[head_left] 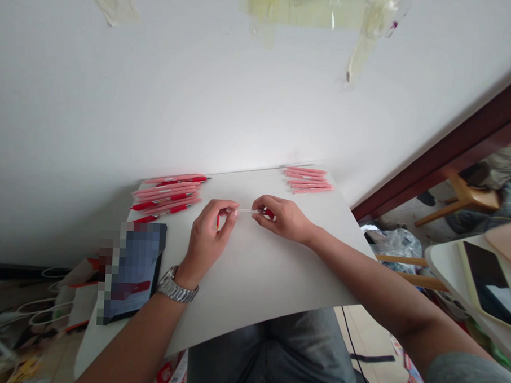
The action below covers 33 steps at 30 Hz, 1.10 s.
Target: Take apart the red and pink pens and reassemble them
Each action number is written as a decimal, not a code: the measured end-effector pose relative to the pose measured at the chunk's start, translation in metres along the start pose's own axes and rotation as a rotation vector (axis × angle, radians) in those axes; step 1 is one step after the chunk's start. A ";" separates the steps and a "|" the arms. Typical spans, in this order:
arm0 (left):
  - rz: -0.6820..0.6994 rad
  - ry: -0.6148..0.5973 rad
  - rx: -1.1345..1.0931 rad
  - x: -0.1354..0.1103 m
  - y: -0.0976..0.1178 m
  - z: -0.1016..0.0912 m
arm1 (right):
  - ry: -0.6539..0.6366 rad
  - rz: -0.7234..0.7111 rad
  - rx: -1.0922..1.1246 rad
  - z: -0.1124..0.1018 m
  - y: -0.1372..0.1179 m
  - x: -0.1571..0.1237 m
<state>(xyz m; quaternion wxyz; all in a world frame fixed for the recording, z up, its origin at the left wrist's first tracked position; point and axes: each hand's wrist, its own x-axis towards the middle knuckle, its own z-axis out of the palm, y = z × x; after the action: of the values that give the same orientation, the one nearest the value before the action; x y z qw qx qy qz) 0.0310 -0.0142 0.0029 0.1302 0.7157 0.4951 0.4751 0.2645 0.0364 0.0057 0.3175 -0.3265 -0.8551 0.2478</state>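
Observation:
Above the middle of the white table (252,270), my left hand (209,229) pinches one end of a thin, clear whitish pen part (247,210) between thumb and fingers. A small red and yellow bit (218,222) shows beneath its fingers. Opposite it, my right hand (288,218) has its fingers closed around a red pen part (270,213), at the other end of the clear piece. Whether the two pieces are joined is hidden by the fingers. Red and pink pens (166,193) lie in a row beyond my left hand.
Several pink pens (309,180) lie at the table's back right, by the wall (251,101). A tablet (137,271), partly blurred out, rests at the left edge. On the right, a second surface (442,262) holds a dark-screened device (489,275), with a wooden stool (467,195) beyond.

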 end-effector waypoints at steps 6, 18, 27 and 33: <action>0.012 -0.002 0.004 0.000 0.000 0.001 | -0.006 0.018 -0.004 0.001 0.001 0.000; -0.012 0.004 0.009 0.000 -0.001 0.000 | 0.013 -0.122 -0.079 0.000 0.000 0.003; -0.030 0.011 0.009 0.000 -0.002 0.001 | 0.028 -0.073 -0.055 0.000 -0.001 0.001; -0.031 0.006 0.016 -0.001 -0.002 0.001 | 0.021 -0.026 -0.024 0.000 -0.003 0.000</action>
<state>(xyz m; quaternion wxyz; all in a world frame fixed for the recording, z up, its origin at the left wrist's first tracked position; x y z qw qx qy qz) 0.0306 -0.0133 0.0005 0.1301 0.7077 0.5102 0.4712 0.2633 0.0347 0.0071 0.3255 -0.3215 -0.8590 0.2298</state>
